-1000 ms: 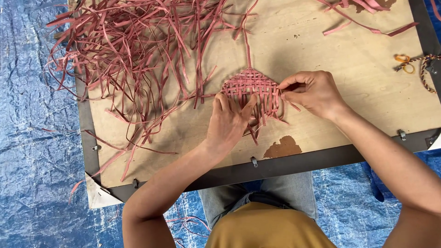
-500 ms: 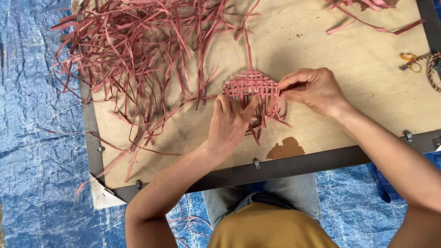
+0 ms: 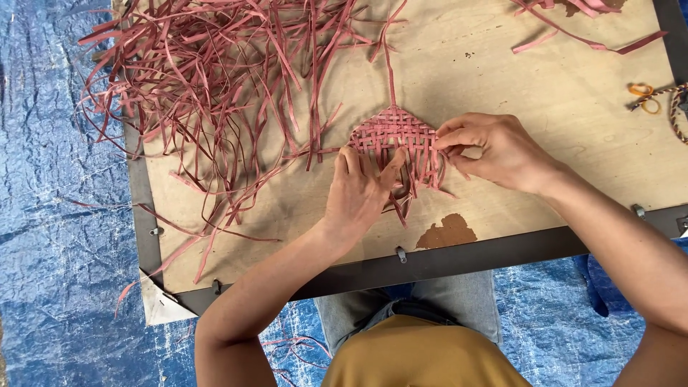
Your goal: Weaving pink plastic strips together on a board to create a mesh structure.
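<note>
A blue tarp (image 3: 57, 215), crinkled and shiny, fills the left side and bottom of the frame. On it lies the board (image 3: 545, 79), a pale plywood tabletop with a dark frame, small metal clips along the near edge and a brown patch where the surface has chipped.

Across the upper left of the board sprawls a loose heap of strips (image 3: 215, 79): flat, narrow, dusty-pink bands, some curling, a few trailing off onto the tarp. More lie at the top right. At the right edge sits a small orange-handled tool beside a braided cord (image 3: 677, 115).

At the frame's centre is the weave (image 3: 393, 132), a small flat mat, pointed at the top, with a tight checker pattern and free ends hanging toward the person.

Since a second ago little has changed: both hands sit in nearly the same places and the weave looks no larger, so the work is advancing by small finger movements.

The left hand (image 3: 362, 190) lies flat, fingers spread, pressing the weave's lower edge. The right hand (image 3: 494, 150) pinches a strip end at the weave's right edge, thumb and fingertips closed.
</note>
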